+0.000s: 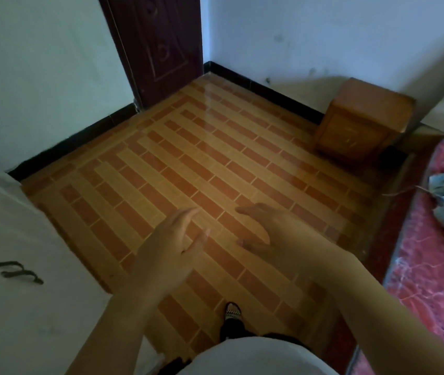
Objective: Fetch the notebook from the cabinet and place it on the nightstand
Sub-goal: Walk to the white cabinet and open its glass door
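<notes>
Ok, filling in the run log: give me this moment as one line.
left hand: open, empty | right hand: open, empty | notebook: not in view | nightstand: top bare, by bed | white cabinet: left, shut

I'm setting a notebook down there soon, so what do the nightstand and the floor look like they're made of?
Nightstand: apparently wood or wood veneer, orange-brown, smooth and slightly shiny. Floor: seemingly glazed ceramic tile in a brick pattern; it shows grout lines and a glossy reflection.

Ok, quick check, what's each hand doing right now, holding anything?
Left hand: open, fingers spread, empty, held over the orange tiled floor.
Right hand: open, fingers extended, empty as well.
</notes>
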`<state>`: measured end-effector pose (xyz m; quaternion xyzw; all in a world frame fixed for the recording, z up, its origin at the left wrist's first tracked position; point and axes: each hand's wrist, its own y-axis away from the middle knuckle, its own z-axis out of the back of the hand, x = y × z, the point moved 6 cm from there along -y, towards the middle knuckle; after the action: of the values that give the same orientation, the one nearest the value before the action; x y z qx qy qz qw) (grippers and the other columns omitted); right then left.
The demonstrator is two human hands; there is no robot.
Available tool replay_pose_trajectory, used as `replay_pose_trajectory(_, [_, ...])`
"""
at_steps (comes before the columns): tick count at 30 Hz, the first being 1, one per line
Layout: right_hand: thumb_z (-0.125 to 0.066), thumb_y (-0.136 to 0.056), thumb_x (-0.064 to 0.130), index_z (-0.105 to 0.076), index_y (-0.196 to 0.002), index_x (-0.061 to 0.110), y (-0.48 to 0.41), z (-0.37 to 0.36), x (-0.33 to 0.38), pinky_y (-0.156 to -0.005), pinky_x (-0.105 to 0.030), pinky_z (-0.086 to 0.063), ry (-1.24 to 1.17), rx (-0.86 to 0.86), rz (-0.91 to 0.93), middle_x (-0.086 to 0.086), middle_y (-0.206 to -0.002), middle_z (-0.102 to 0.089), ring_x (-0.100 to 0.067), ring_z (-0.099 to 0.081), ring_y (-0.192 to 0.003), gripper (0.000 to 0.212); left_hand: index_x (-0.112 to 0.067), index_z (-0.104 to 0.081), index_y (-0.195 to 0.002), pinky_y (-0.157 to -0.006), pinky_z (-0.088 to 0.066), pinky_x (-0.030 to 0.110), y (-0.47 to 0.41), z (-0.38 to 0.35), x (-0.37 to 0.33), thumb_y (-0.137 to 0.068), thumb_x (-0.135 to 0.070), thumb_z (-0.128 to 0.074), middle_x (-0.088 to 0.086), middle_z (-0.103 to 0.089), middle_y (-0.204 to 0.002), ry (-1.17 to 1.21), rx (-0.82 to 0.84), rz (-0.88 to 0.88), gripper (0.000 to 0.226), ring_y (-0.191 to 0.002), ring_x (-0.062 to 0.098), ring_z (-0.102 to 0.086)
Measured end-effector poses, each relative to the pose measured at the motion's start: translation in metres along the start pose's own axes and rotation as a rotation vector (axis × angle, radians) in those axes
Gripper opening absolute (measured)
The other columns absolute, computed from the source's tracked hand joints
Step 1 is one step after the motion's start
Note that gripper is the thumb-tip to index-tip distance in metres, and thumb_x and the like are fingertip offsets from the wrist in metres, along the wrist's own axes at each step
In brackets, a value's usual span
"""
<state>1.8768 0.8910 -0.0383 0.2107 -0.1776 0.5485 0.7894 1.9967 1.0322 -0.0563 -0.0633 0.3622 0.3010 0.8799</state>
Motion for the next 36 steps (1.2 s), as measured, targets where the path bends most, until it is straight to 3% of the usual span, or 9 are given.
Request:
replay_pose_trajectory(10, [-0.046,-0.085,0.058,-0.022,-0.135,0.046,-0.186,0.02,0.006,-0.095,-0.02,-0.024,-0.042,0.167,0.177,0.016,-0.146,-0.029,-0.008,-0.032,-0.129,0.057,-0.04,-0.028,-0.137,-0.091,-0.028,0.022,-0.113,0.073,0.049,-0.086,-0.06,-0.033,-0.018,-0.031,-0.145,-0.003,-0.096,0.149,0.055,-0.117,-0.008,-0.028])
replay_pose_trajectory(19, [-0.047,-0.085,0.057,-0.022,-0.137,0.044,-0.392,0.04,0.024,-0.093,-0.021,-0.028,-0.01,0.226,0.232,0.014,-0.146,-0.029,-0.009,-0.037,-0.125,0.059,-0.042,-0.025,-0.138,-0.094,-0.028,0.023,-0.268,0.168,0.131,-0.086,-0.06,-0.033,-0.018,-0.028,-0.147,-0.014,-0.19,0.188,0.056,-0.13,0.004,-0.03])
replay_pose_trajectory(22, [-0.045,-0.083,0.061,-0.021,-0.136,0.045,-0.46,0.054,0.04,-0.1,-0.025,-0.024,-0.007,0.204,0.253,0.015,-0.147,-0.029,-0.007,-0.03,-0.13,0.06,-0.042,-0.026,-0.137,-0.098,-0.031,0.027,-0.314,0.222,0.155,-0.084,-0.064,-0.031,-0.018,-0.029,-0.146,-0.019,-0.235,0.199,0.058,-0.129,0.003,-0.031])
replay_pose_trajectory(27, [-0.05,-0.084,0.055,-0.024,-0.135,0.044,-0.561,0.068,0.076,-0.098,-0.026,-0.029,-0.027,0.169,0.312,0.014,-0.145,-0.033,-0.008,-0.035,-0.128,0.058,-0.038,-0.028,-0.138,-0.106,-0.034,0.043,-0.375,0.292,0.193,-0.079,-0.069,-0.028,-0.013,-0.032,-0.147,-0.054,-0.295,0.247,0.066,-0.132,0.009,-0.033])
replay_pose_trajectory(32, [-0.052,-0.084,0.054,-0.026,-0.135,0.045,-0.648,0.062,0.103,-0.09,-0.02,-0.026,-0.073,0.251,0.408,0.018,-0.144,-0.032,0.004,-0.03,-0.119,0.058,-0.038,-0.031,-0.136,-0.099,-0.034,0.031,-0.419,0.326,0.232,-0.083,-0.065,-0.031,-0.016,-0.036,-0.142,-0.046,-0.335,0.28,0.06,-0.126,0.004,-0.037])
replay_pose_trajectory(36, [-0.052,-0.085,0.051,-0.027,-0.137,0.04,-0.732,0.055,0.127,-0.097,-0.024,-0.029,-0.059,0.332,0.5,0.014,-0.146,-0.032,-0.003,-0.031,-0.127,0.059,-0.035,-0.033,-0.136,-0.094,-0.03,0.024,-0.455,0.358,0.27,-0.084,-0.061,-0.032,-0.015,-0.037,-0.141,-0.07,-0.407,0.376,0.058,-0.12,-0.003,-0.033])
